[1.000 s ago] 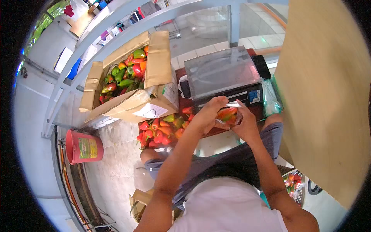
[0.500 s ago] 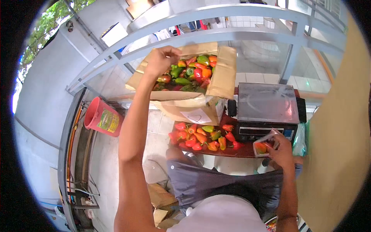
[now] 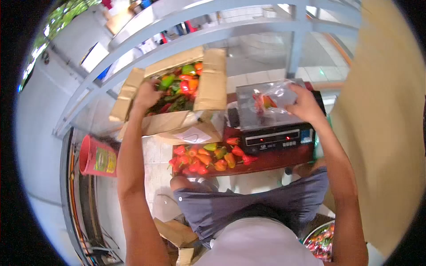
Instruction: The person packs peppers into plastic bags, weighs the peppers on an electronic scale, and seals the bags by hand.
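We're on the right grip first: it's loose, thumb and forefinger standing apart right at the edge of a clear plastic bag. Inside that bag we see red and orange-green peppers, and it sits over the metal platform of the scale, though we can't tell if its full weight rests there. Across to the left grip, down inside the cardboard box, fingers bent right beside a green pepper; blur there, so we can't tell whether they grasp it!

Outward we go, and the box is well filled, red, orange and green mixed together, its flaps folded out. On the scale's near face, red lights glow in the display. Just left of it, loose peppers crowd the dark red table, mostly red and orange with a few greenish ones. Further left we have a red bucket with a yellow-green label. Near us, cardboard pieces lie on the floor, and at near right stands a round container of red and green contents. A tan board rises on the right; a pale railing runs along the far side.
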